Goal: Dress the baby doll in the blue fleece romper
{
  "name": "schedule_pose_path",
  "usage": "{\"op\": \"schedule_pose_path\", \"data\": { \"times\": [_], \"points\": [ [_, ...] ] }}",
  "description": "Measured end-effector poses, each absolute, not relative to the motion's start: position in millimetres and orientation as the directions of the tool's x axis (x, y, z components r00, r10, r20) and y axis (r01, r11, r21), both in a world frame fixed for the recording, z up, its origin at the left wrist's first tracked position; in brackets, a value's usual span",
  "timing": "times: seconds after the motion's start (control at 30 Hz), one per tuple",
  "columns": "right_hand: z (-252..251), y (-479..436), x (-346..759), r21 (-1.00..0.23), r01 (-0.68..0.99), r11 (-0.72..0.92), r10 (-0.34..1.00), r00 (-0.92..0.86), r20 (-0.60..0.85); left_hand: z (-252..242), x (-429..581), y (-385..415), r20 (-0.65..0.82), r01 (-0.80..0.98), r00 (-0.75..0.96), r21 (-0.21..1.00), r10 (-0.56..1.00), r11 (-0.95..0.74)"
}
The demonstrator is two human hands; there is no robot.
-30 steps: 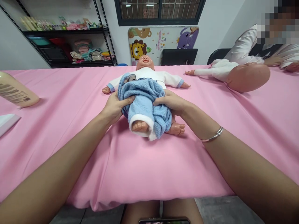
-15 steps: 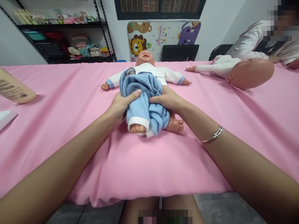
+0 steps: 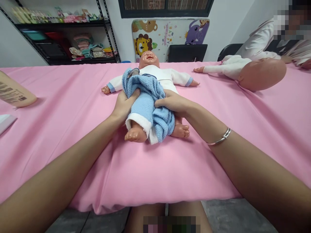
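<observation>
A baby doll (image 3: 155, 73) in a white top lies on its back on the pink-covered table, head toward the far edge. Fluffy blue pants (image 3: 142, 105) with white cuffs are bunched over its lower body. One doll foot (image 3: 136, 133) sticks out of the left cuff; the other foot (image 3: 181, 131) is bare, outside the crumpled right leg of the pants. My left hand (image 3: 125, 105) is closed around the left pant leg, thumb on top. My right hand (image 3: 172, 102) grips the bunched cloth at the right, its other fingers partly hidden.
On the pink cloth (image 3: 182, 174), a second doll (image 3: 262, 74) lies at the right, near a seated person's sleeve (image 3: 257, 40). A beige bottle (image 3: 17, 90) and a white object (image 3: 6, 122) are at the left. Shelves (image 3: 65, 24) stand behind.
The left cuff has slid up, so the whole doll foot now shows beyond it. My left hand has moved slightly left with the pant leg; my right hand has stayed nearly in place.
</observation>
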State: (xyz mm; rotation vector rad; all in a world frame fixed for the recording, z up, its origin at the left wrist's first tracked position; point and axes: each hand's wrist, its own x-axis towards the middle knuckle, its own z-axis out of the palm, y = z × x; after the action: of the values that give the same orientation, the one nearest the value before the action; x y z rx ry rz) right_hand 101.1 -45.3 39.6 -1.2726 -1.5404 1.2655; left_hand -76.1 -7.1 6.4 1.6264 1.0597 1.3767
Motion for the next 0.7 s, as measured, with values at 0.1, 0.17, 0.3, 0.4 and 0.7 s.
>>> {"op": "schedule_pose_path", "data": {
  "times": [0.1, 0.17, 0.3, 0.4, 0.7],
  "points": [
    [39.7, -47.2, 99.9, -0.976, 0.220, -0.001, 0.975, -0.216, -0.050, 2.3, -75.7, 0.4, 0.492, 0.182, 0.068, 0.849, 0.868, -0.496],
    [38.7, -46.5, 99.7, -0.976, 0.219, 0.004, 0.977, -0.209, -0.043, -0.5, -76.6, 5.3, 0.534, 0.229, 0.034, 0.818, 0.845, -0.527],
    [36.9, -44.1, 100.9, -0.971, 0.241, 0.011, 0.975, -0.220, -0.044, -1.8, -88.8, 15.7, 0.436, 0.329, 0.150, 0.824, 0.887, -0.461],
    [36.4, -43.8, 100.8, -0.971, 0.240, 0.010, 0.983, -0.180, -0.035, 6.0, -107.1, 19.9, 0.324, 0.480, 0.218, 0.785, 0.921, -0.390],
    [32.2, -43.2, 99.6, -0.993, 0.119, 0.005, 0.996, -0.093, -0.006, 61.6, -118.1, -19.6, -0.090, 0.700, 0.284, 0.699, 0.955, -0.143]
  ]
}}
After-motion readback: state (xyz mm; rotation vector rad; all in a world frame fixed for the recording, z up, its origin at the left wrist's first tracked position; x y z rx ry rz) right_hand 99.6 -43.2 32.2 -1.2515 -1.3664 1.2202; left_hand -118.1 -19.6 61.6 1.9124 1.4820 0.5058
